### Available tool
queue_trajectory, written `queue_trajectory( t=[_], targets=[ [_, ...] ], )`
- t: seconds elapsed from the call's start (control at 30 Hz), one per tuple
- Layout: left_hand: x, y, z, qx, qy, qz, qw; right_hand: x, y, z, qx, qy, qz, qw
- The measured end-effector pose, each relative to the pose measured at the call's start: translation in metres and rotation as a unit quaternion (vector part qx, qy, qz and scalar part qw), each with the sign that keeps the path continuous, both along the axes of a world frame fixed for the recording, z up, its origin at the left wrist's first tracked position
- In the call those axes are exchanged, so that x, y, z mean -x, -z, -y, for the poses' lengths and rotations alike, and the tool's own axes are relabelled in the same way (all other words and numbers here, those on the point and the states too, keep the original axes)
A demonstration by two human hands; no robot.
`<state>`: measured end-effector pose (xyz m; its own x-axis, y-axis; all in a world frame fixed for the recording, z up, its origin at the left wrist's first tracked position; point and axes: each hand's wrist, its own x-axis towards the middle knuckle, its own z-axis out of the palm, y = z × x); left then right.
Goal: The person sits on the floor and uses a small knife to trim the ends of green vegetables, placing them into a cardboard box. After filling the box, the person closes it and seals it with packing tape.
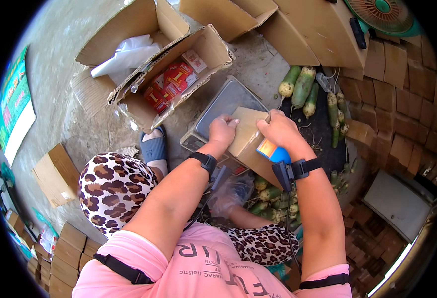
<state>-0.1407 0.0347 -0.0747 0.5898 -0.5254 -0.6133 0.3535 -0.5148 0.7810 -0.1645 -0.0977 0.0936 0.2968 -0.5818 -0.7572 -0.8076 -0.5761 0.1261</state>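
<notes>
A tan cardboard box (pixel 247 130) stands tilted before me, partly over a metal-topped weighing scale (pixel 229 97). My left hand (pixel 223 131) rests against the box's left side, fingers curled and thumb along its top. At the opposite edge, my right hand (pixel 280 126) has its thumb on the box, with its other fingers bent and partly hidden. Just under that palm shows a blue and orange roll (pixel 272 149), perhaps tape; whether the hand also holds it is hidden.
Ahead lie an open carton (pixel 207 41) with red printed packets (pixel 172 83) and another carton with white plastic sheet (pixel 129 52). Green radishes (pixel 303 87) lie on the right, with more (pixel 274 201) below the box. Stacked cardboard (pixel 401 97) and a fan (pixel 382 15) stand beyond.
</notes>
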Motion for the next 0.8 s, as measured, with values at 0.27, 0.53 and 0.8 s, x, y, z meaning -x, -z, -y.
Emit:
queue_trajectory(
  t=[0.27,0.53,0.8],
  targets=[
    [0.006,0.020,-0.021,-0.058,-0.009,0.136,0.989,0.020,-0.014,0.007,-0.012,0.019,0.109,0.994],
    [-0.008,-0.038,0.002,0.170,0.119,0.082,0.975,0.081,-0.070,-0.026,0.044,0.042,0.218,0.974],
    [0.000,-0.029,-0.023,0.086,0.099,0.120,0.984,0.116,-0.062,-0.040,0.187,0.074,0.234,0.951]
  ],
)
